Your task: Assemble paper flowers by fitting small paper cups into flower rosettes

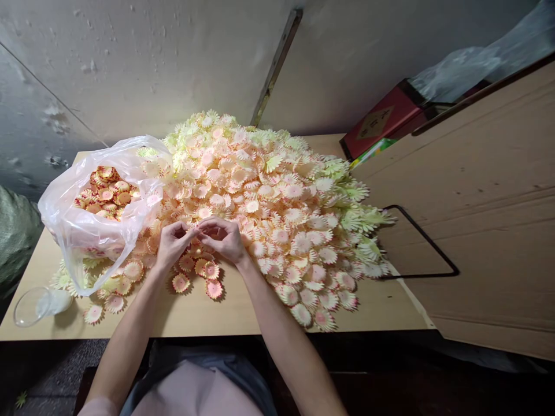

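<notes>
Left of centre, bare left hand [176, 244] and right hand [224, 240] meet at the fingertips, whether clamped I cannot tell, over fringed pink-and-cream discs [280, 236].

top [195, 390]: pale pink | left sleeve [99, 407]: pale | lap cloth [254, 381]: blue-grey | forearms [136, 323], hands [173, 245]: both bare

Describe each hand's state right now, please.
Left hand: curled, apparently pinching; anything held cannot be told.
Right hand: curled toward the left; anything held cannot be told.

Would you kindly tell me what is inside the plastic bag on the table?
The plastic bag holds small red-edged flowers, visible through its open top; what lies beneath the uppermost ones is mostly covered and cannot be made out.
</notes>
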### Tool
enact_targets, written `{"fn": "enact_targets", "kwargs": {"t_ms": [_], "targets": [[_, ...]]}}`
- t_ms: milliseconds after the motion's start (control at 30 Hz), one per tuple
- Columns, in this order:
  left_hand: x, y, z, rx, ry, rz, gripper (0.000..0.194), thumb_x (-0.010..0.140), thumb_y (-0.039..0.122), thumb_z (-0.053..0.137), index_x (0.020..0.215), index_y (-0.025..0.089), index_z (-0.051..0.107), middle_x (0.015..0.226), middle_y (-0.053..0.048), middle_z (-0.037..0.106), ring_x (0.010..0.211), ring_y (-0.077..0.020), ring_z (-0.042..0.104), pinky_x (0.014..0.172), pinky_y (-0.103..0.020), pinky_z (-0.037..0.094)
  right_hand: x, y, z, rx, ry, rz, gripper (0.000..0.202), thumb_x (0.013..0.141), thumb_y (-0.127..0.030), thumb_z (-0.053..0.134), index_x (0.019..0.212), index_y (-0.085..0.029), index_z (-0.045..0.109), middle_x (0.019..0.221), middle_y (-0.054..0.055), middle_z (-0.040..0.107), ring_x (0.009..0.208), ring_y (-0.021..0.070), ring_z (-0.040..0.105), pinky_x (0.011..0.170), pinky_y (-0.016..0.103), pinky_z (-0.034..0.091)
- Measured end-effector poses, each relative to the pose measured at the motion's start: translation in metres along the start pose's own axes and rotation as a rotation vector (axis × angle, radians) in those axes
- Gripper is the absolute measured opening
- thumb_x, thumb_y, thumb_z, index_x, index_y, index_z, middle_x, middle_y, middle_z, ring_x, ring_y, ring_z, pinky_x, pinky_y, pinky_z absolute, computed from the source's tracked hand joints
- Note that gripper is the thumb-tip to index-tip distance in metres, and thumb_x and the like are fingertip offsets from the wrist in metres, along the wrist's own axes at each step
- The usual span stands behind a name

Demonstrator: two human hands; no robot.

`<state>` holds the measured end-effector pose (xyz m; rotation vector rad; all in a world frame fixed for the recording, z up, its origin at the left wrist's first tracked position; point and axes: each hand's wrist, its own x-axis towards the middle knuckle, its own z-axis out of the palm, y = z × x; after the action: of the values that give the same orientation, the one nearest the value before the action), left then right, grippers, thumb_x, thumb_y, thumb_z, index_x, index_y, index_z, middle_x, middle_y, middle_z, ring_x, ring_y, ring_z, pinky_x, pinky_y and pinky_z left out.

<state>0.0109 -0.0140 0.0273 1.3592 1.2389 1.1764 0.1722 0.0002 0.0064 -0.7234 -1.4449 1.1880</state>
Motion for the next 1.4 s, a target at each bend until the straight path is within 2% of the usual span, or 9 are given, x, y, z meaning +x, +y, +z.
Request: {"fn": "enact_targets", "kwargs": {"t_ms": [200,433,667,900,1000,1100,1233,1300,1400], "targets": [[0.002,-0.005,0.0,-0.042,-0.045,-0.016,0.042,0.06,0.046,0.083,0.067,0.014,0.058,0.053,0.006,0.043,0.047,-0.0046,0.036,0.044,-0.018,0.026,0.002,0.002,-0.002,-0.053,0.076,0.03,0.012,0.078,-0.03,0.069,0.082,-0.019,0.068,0.087,0.004,0.067,0.08,0.0154,0.064,0.072,0.029,0.054],[0.001,-0.001,0.002,-0.018,-0.026,-0.025,0.036,0.071,0.045,0.076,0.072,0.014,0.058,0.053,0.005,0.048,0.047,-0.0058,0.04,0.045,-0.019,0.029,0.004,0.009,0.001,0.19,0.191,0.119,0.021,0.077,-0.034,0.071,0.088,-0.019,0.062,0.079,-0.001,0.058,0.06,0.0084,0.05,0.058,0.022,0.047],[0.002,0.0,0.006,0.03,-0.007,0.005,0.04,0.078,0.049,0.069,0.063,0.015,0.052,0.05,0.003,0.049,0.045,-0.0066,0.042,0.046,-0.02,0.032,0.004,0.014,0.014,0.243,0.292,0.169,0.027,0.077,-0.039,0.071,0.091,-0.021,0.056,0.076,-0.003,0.055,0.061,0.0094,0.05,0.054,0.021,0.047],[-0.003,0.0,0.0,0.017,0.003,-0.013,0.042,0.081,0.051,0.064,0.061,0.016,0.05,0.045,0.005,0.044,0.041,-0.0063,0.038,0.043,-0.02,0.029,0.011,0.014,-0.005,0.274,0.484,0.095,0.025,0.087,-0.043,0.06,0.091,-0.024,0.044,0.071,-0.004,0.052,0.051,0.0079,0.046,0.046,0.02,0.043],[-0.003,0.0,-0.001,0.027,0.079,-0.003,0.045,0.081,0.053,0.063,0.058,0.017,0.047,0.045,0.005,0.04,0.041,-0.0061,0.035,0.041,-0.02,0.025,0.01,0.011,-0.005,0.184,0.501,0.06,0.035,0.084,-0.043,0.065,0.105,-0.028,0.042,0.089,-0.001,0.056,0.05,0.0064,0.047,0.043,0.02,0.041],[-0.001,0.0,0.0,0.062,0.149,0.032,0.051,0.079,0.053,0.065,0.053,0.018,0.039,0.046,0.006,0.034,0.042,-0.0056,0.03,0.041,-0.021,0.022,0.007,0.008,0.002,0.094,0.423,0.006,0.041,0.081,-0.045,0.068,0.111,-0.027,0.047,0.105,0.005,0.055,0.059,0.0081,0.053,0.049,0.022,0.046],[0.0,-0.001,0.002,0.106,0.149,0.067,0.053,0.078,0.052,0.066,0.051,0.017,0.037,0.047,0.005,0.03,0.045,-0.0055,0.027,0.043,-0.022,0.019,0.001,0.004,0.008,-0.102,0.154,-0.055,0.032,0.076,-0.038,0.075,0.102,-0.023,0.063,0.105,0.005,0.055,0.069,0.0107,0.056,0.066,0.028,0.053],[0.001,-0.002,0.002,0.119,0.144,0.089,0.053,0.078,0.052,0.066,0.05,0.017,0.037,0.048,0.005,0.03,0.046,-0.0052,0.026,0.044,-0.022,0.018,-0.001,0.004,0.009,-0.18,0.103,-0.076,0.028,0.074,-0.033,0.077,0.098,-0.024,0.068,0.106,0.004,0.056,0.068,0.0102,0.057,0.065,0.028,0.052],[0.002,-0.003,0.001,0.111,0.143,0.102,0.052,0.077,0.053,0.067,0.051,0.016,0.041,0.049,0.005,0.031,0.047,-0.0053,0.026,0.045,-0.022,0.018,-0.002,0.005,0.009,-0.213,0.093,-0.084,0.02,0.077,-0.031,0.074,0.096,-0.026,0.072,0.104,0.004,0.058,0.071,0.0117,0.059,0.063,0.028,0.053]]}}
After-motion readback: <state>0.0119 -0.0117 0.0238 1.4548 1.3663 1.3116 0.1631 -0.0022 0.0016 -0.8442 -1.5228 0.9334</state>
